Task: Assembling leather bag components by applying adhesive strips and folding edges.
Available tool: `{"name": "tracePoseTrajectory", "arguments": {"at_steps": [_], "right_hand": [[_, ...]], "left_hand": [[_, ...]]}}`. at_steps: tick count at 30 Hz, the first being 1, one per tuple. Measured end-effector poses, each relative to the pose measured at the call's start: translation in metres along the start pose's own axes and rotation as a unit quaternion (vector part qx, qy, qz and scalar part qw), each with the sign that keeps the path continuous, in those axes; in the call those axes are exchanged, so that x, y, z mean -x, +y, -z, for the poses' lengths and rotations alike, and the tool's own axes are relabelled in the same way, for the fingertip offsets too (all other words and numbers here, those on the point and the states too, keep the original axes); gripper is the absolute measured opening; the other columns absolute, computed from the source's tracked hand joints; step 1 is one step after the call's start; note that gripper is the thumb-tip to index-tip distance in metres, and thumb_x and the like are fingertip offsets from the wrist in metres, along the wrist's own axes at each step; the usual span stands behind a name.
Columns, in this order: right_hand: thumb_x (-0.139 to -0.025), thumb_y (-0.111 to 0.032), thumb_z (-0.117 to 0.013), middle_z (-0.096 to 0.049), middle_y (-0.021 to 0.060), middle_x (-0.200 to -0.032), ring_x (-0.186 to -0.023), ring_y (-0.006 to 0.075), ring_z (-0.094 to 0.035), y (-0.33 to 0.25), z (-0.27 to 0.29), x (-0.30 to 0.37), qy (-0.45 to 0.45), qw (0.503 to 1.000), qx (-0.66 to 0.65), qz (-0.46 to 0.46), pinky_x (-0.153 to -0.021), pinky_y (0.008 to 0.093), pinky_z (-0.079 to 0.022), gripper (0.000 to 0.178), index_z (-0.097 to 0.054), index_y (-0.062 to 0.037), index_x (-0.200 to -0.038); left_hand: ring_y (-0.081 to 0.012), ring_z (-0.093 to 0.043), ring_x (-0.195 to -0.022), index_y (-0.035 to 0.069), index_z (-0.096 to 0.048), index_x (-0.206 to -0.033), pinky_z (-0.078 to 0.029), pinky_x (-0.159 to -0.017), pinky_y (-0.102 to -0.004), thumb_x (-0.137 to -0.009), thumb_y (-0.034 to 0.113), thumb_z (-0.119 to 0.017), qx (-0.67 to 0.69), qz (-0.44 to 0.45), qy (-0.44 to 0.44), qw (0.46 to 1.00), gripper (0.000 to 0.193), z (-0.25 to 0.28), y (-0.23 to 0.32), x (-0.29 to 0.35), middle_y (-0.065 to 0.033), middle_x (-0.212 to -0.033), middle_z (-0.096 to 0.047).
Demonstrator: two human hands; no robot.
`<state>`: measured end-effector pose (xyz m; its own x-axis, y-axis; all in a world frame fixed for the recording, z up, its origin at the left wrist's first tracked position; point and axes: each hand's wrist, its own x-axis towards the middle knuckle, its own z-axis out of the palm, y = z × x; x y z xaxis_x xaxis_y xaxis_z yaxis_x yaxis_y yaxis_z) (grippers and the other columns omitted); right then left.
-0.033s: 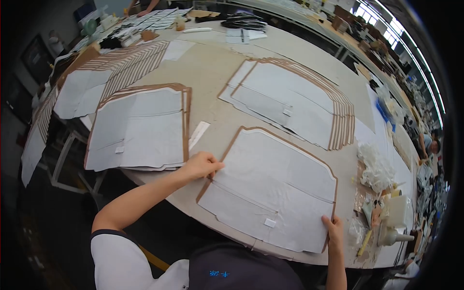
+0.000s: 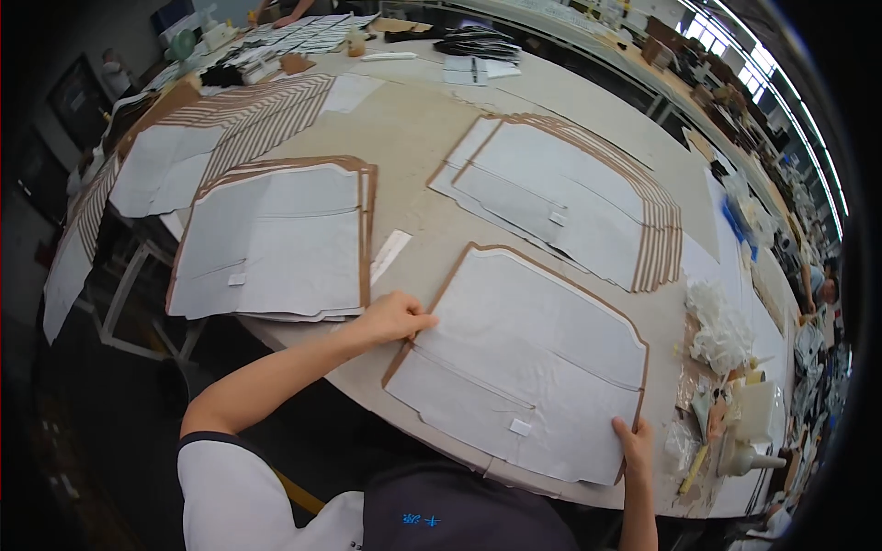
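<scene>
A pale grey-white fabric panel (image 2: 514, 340) with a brown border lies on the table close to my body, with a small white tag near its lower edge. My left hand (image 2: 401, 317) pinches its left edge between thumb and fingers. At the lower right edge my right hand (image 2: 636, 441) grips the same panel, thumb on top and the other fingers partly hidden beneath. To the left of my left hand is a stack of similar panels (image 2: 276, 239). Beyond the held panel, a fanned stack of panels (image 2: 560, 174) shows several brown edges.
A white strip (image 2: 391, 255) lies between the left stack and the held panel. More fanned panels (image 2: 165, 165) hang over the table's left side. On the right are crumpled white plastic (image 2: 719, 326), a white bottle (image 2: 749, 457) and a yellow tool (image 2: 693, 466). Another person's hand (image 2: 287, 20) shows far off.
The whole scene sits slightly further right in the picture, as my head has turned a little. Both hands keep their hold on the panel at the same places.
</scene>
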<state>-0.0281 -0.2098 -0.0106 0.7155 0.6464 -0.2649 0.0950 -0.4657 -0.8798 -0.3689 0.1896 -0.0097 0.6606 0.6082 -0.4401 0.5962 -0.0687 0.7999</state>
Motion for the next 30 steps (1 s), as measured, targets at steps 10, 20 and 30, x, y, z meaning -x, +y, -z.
{"name": "tracePoseTrajectory", "arguments": {"at_steps": [10, 20, 30], "right_hand": [[-0.095, -0.024, -0.068, -0.066, 0.0024, -0.089, -0.076, 0.0083, -0.057, -0.092, -0.074, -0.022, -0.018, 0.995, 0.053, 0.080, -0.067, 0.0262, -0.047, 0.031, -0.066, 0.0058, -0.103], [-0.097, -0.025, -0.066, -0.068, 0.0030, -0.088, -0.079, 0.0107, -0.059, -0.238, -0.422, -0.100, -0.376, 0.877, -0.266, 0.139, -0.070, 0.0281, -0.049, 0.031, -0.068, 0.0058, -0.102], [-0.086, -0.013, -0.071, -0.068, 0.0125, -0.094, -0.092, 0.0312, -0.065, -0.182, -0.308, -0.158, -0.019, 0.878, 0.081, 0.472, -0.081, 0.0427, -0.051, 0.013, -0.067, -0.0043, -0.095]], "left_hand": [[-0.0165, -0.063, -0.069, -0.003, -0.067, -0.089, -0.050, -0.066, -0.0326, -0.089, 0.028, -0.073, 0.032, -0.120, 0.217, 0.968, 0.031, 0.046, -0.011, 0.083, -0.0124, -0.076, -0.068], [-0.0045, -0.047, -0.070, -0.005, -0.063, -0.088, -0.040, -0.062, -0.0237, -0.093, 0.016, -0.068, -0.146, 0.014, 0.549, 0.823, 0.023, 0.347, -0.138, 0.198, 0.0031, -0.072, -0.057], [-0.0353, -0.058, -0.115, 0.003, -0.064, -0.115, -0.047, -0.095, -0.0460, -0.090, 0.023, -0.069, -0.365, 0.042, 0.647, 0.668, 0.033, 0.365, -0.252, 0.149, -0.0157, -0.119, -0.063]]}}
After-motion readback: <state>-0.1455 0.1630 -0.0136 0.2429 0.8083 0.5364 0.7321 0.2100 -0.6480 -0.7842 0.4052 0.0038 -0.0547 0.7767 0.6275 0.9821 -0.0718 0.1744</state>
